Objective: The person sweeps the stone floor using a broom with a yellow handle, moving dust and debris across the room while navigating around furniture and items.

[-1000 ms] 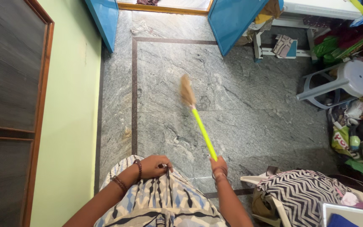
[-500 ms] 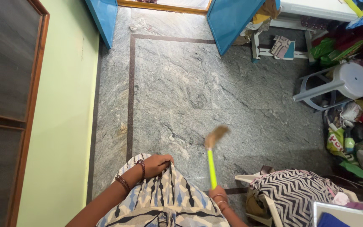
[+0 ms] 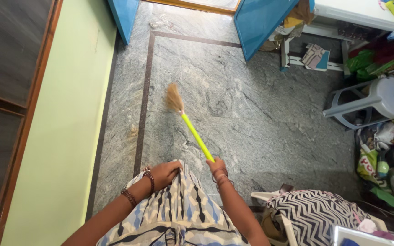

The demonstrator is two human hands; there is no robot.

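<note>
The broom (image 3: 190,124) has a bright yellow handle and a tan bristle head, and it slants up and to the left over the grey stone floor (image 3: 261,118), bristles near the dark border strip. The right hand (image 3: 216,166) is clamped round the bottom end of the handle, while the left hand (image 3: 164,174) is bunched up gripping the patterned dress (image 3: 181,214) at the lap. Off to the right there's a white plastic stool (image 3: 375,100), a zigzag cloth (image 3: 318,212) over a chair, and a blue door (image 3: 258,23) up top.

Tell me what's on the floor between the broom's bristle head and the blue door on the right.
Only bare grey stone floor between the broom head and the blue door, per the head view.
</note>
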